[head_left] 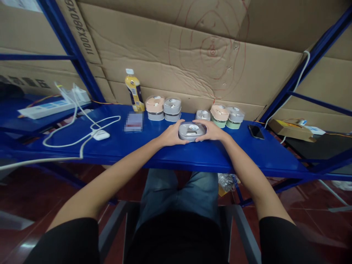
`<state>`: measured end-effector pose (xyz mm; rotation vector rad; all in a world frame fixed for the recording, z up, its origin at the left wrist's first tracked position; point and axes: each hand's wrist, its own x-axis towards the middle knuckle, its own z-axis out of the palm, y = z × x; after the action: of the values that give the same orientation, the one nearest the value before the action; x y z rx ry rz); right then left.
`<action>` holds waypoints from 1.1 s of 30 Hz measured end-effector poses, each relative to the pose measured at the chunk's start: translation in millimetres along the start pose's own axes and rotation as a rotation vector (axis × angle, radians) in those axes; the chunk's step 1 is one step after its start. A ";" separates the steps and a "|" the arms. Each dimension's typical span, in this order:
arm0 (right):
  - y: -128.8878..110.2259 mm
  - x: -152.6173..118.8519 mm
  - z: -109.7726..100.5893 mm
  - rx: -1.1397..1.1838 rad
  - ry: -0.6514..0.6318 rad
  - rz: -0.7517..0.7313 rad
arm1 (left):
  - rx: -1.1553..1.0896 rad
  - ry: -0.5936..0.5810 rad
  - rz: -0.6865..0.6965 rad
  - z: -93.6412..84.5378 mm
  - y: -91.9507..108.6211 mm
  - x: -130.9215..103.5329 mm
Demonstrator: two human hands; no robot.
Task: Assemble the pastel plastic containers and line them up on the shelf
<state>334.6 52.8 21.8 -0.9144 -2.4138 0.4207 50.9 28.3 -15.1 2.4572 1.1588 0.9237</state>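
A grey oval lidded container (191, 131) with a round sticker on its lid is just in front of me on the blue shelf. My left hand (173, 134) wraps round its left end and my right hand (211, 131) round its right end, both with fingers closed on it. Behind it stands another grey container (202, 115). To its right are stacks with a peach top (219, 110) and a grey top (235, 114) over green ones. Farther left, a peach container (154, 104) and a grey container (172, 106) each sit on a grey one.
A yellow drink bottle (134, 91) and a blurred-out box (134, 121) stand left of the containers. A white cable (82, 141) loops by a white charger (100, 135). On the right lie a black phone (256, 131) and an open cardboard box (292, 131). Cardboard (154, 47) walls the back.
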 end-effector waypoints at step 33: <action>-5.4 7.1 12.2 -0.192 0.201 0.420 | 0.540 0.086 -0.299 14.1 33.0 24.4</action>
<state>320.4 52.5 16.8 -1.4835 -2.0998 0.2316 91.3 26.1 0.8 2.5303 1.9565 0.6998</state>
